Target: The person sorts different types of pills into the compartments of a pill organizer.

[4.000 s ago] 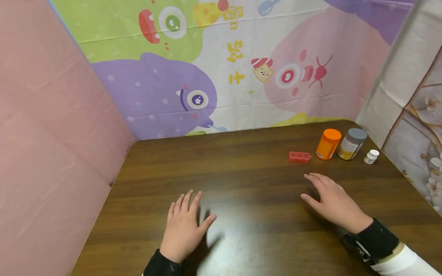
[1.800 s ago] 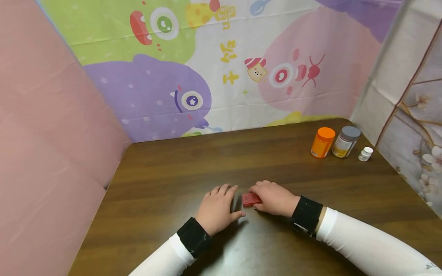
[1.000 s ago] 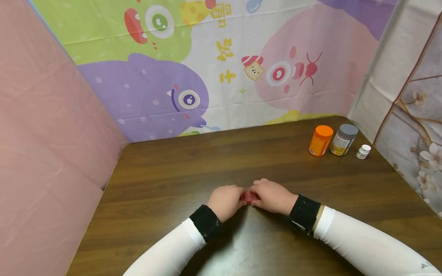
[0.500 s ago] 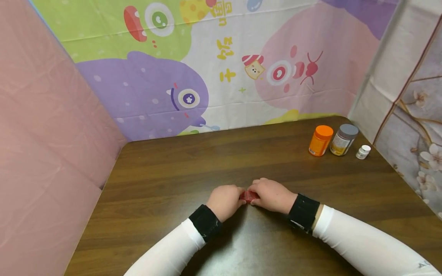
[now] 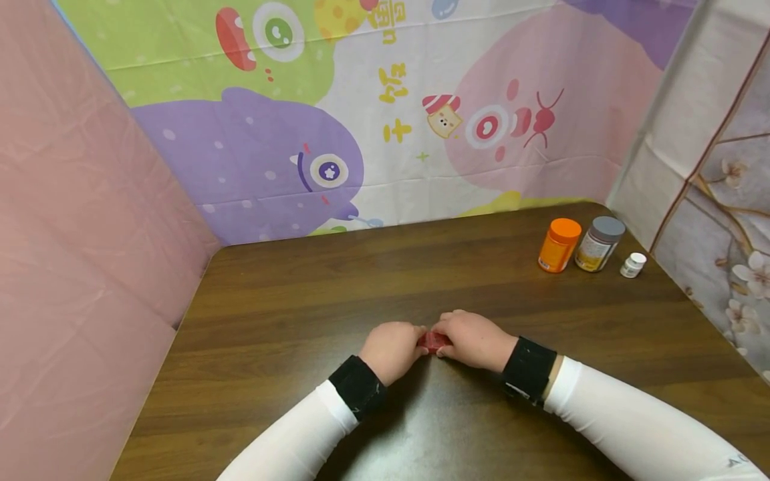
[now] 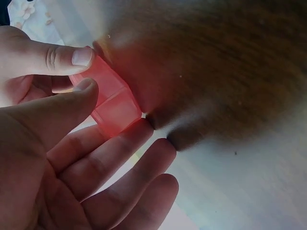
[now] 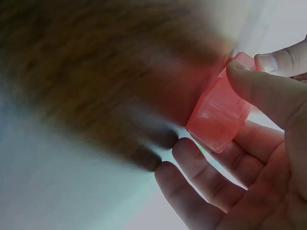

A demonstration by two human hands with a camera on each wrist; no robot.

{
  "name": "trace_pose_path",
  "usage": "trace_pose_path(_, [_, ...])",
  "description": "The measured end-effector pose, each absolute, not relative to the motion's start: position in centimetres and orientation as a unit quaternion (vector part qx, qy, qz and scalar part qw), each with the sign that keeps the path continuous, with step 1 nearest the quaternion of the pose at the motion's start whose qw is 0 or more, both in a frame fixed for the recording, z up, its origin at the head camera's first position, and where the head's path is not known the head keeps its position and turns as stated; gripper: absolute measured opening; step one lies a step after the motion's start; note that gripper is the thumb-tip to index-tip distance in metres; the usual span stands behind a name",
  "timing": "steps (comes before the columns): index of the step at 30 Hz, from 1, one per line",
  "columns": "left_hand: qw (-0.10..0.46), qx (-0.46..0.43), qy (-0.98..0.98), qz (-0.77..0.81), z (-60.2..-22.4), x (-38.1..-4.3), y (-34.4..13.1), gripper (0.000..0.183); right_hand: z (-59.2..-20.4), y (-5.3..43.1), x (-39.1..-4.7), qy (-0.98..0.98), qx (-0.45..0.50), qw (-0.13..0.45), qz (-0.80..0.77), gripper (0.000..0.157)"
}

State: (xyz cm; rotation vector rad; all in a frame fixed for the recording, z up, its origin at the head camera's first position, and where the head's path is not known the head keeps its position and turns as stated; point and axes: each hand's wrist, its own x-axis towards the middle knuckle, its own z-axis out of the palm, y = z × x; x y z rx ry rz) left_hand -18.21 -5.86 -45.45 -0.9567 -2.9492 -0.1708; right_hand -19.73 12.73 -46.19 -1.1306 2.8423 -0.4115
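A small translucent red pill box [image 5: 434,342] lies on the brown table in front of the person, between both hands. My left hand [image 5: 392,351] pinches its left end between thumb and fingers. From the other side my right hand [image 5: 475,341] grips the right end in the same way. The left wrist view shows the pill box [image 6: 115,103] under the thumb, with the fingers beneath its side. In the right wrist view the pill box [image 7: 220,112] has its clear edge facing the camera. Both thumbs sit close together, and the fingers cover much of the top.
At the table's [image 5: 289,280] back right stand an orange jar [image 5: 559,246], a grey-lidded jar [image 5: 599,244] and a small white bottle [image 5: 633,265]. A cartoon-printed cloth [image 5: 409,167] hangs behind the table. Pink fabric [image 5: 90,267] borders the left side.
The right hand has brought the pill box from the back right to the table's middle. The left hand has come in and taken its left end. Over the last second the hands have hardly moved.
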Motion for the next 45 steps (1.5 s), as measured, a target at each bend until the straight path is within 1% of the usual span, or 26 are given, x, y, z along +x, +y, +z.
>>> trace_pose_path(6, [0.021,-0.313,-0.948,-0.052,-45.3,-18.2,-6.0,0.016,-46.1,12.7,-19.8,0.919,-0.369,0.028,-0.134,0.016])
trace_pose_path(12, [-0.003,-0.306,-0.950,-0.064,-45.1,-18.5,-6.2,0.027,-46.1,12.8,-20.0,0.919,-0.373,0.027,-0.129,0.017])
trace_pose_path(19, [-0.024,-0.296,-0.949,-0.102,-44.9,-19.6,-6.4,0.027,-46.0,12.9,-20.2,0.922,-0.366,0.032,-0.119,0.019])
trace_pose_path(24, [-0.019,-0.266,-0.958,-0.104,-44.6,-20.6,-6.5,0.027,-46.1,12.9,-20.1,0.923,-0.365,0.036,-0.112,0.020])
trace_pose_path(33, [-0.007,-0.210,-0.976,-0.064,-44.7,-22.0,-5.8,0.023,-46.1,12.8,-20.0,0.921,-0.370,0.032,-0.115,0.017])
trace_pose_path(45, [-0.031,-0.205,-0.975,-0.081,-44.9,-22.6,-5.2,0.022,-46.1,12.9,-19.9,0.920,-0.373,0.031,-0.117,0.018])
